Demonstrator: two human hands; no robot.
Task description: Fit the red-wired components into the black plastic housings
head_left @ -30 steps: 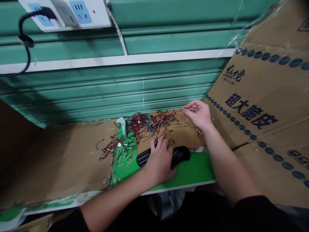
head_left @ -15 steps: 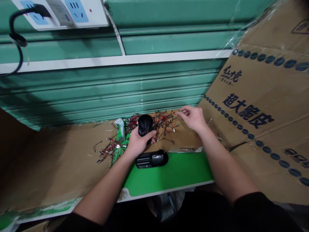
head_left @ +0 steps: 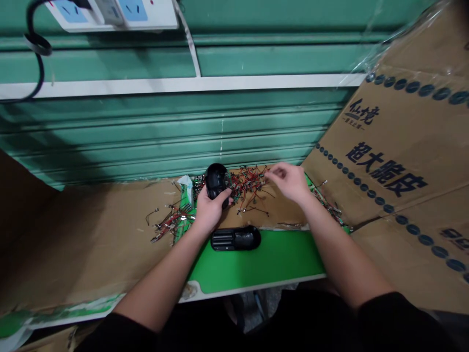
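My left hand [head_left: 209, 209] is closed round a rounded black plastic shell [head_left: 216, 177], its thumb across the lower part and the hollow side facing up. Just right of the wire pile, my right hand [head_left: 292, 182] is pinched, fingertips at the ends of the wires; anything between them is too small to make out. The heap of short red and black wires [head_left: 249, 180] with small connectors lies behind and beside the held shell. Nearer my body, a longer black plastic shell [head_left: 236, 238] with a ribbed left half rests across the edge of the cardboard and the green tabletop.
More loose wires [head_left: 172, 222] lie on the cardboard sheet [head_left: 106, 230] to the left. Another line of wires [head_left: 326, 203] runs along the large cardboard box [head_left: 395, 166] at right. A green slatted wall [head_left: 154, 127] stands behind, with a power strip [head_left: 154, 17] above.
My right hand has shifted left, bringing its pinched fingertips to the edge of the wire heap. My left hand still grips the shell, raised slightly. The whole view has shifted a little.
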